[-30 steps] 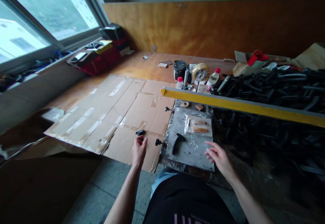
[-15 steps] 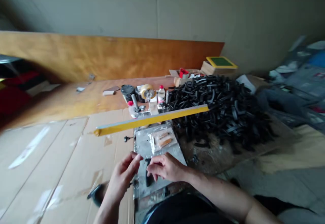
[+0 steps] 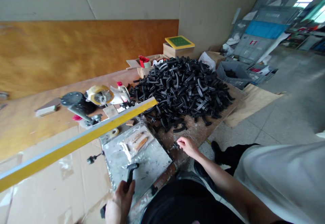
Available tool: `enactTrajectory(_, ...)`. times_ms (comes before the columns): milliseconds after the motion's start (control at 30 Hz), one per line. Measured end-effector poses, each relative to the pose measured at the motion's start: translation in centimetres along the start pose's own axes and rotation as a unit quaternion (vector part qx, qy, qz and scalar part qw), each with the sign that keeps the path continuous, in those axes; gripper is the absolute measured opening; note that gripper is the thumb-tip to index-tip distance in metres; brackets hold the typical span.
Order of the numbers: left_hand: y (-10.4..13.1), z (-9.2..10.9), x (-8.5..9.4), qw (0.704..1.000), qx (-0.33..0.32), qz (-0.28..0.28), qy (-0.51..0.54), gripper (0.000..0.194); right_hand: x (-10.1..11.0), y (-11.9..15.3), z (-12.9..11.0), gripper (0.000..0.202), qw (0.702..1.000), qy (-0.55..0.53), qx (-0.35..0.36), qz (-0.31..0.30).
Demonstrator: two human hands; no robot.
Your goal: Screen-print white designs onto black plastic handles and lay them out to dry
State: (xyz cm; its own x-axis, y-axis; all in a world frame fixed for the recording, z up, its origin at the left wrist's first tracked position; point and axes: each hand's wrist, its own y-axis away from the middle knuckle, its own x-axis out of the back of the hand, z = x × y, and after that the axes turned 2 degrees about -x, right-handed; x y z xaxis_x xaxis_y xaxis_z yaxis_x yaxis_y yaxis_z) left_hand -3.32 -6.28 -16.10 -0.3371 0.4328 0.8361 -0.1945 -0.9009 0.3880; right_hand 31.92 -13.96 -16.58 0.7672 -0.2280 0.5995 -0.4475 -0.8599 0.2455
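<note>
My left hand is closed around the lower end of a black curved plastic handle, whose wider head points up over a grey metal plate. Out to the right, my right hand has its fingers pinched together low over the brown board, beside a few small dark metal pieces. Whatever may be between those fingertips is too small to make out. A clear plastic bag with orange-brown pieces inside lies on the plate. Beyond my right hand rises a large pile of black handles.
A yellow bar crosses above the plate. Behind it stand a tape roll, a dark round container and a red-capped bottle. Close on the right is a person in a pale shirt. Grey crates sit further back.
The view has swung to the right. My right hand has moved away from my left, out to the small metal pieces; my left hand now grips the black handle.
</note>
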Motion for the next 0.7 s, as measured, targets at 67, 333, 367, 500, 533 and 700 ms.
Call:
enactTrajectory(67, -0.4, 2.6, 0.8, 0.998, -0.014, -0.036, 0.044, 0.042, 0.3, -0.8, 1.2, 0.017, 0.999, 0.034, 0.006, 0.018)
enactTrajectory(333, -5.6, 17.0, -0.7, 0.991, -0.093, -0.048, -0.085, 0.038, 0.2, -5.3, 3.5, 0.031, 0.971, 0.213, 0.08, 0.076)
enactTrajectory(367, -6.0, 18.2, -1.1, 0.99, -0.096, -0.04, -0.095, 0.046, 0.1, -5.9, 3.6, 0.035, 0.965, 0.235, 0.095, 0.074)
enactTrajectory(500, -5.6, 19.7, -1.7, 0.987, -0.13, -0.015, -0.09, 0.067, 0.0, -8.0, 3.4, 0.044, 0.94, 0.31, 0.136, 0.042)
enactTrajectory(533, -5.1, 19.1, -1.6, 0.988, -0.136, -0.012, -0.078, 0.066, 0.3, -8.4, 3.3, 0.044, 0.936, 0.321, 0.141, 0.032)
enactTrajectory(700, -1.2, 12.4, -0.3, 0.992, -0.087, 0.013, 0.09, 0.051, 3.2, -8.7, 1.1, 0.035, 0.954, 0.258, 0.145, 0.053)
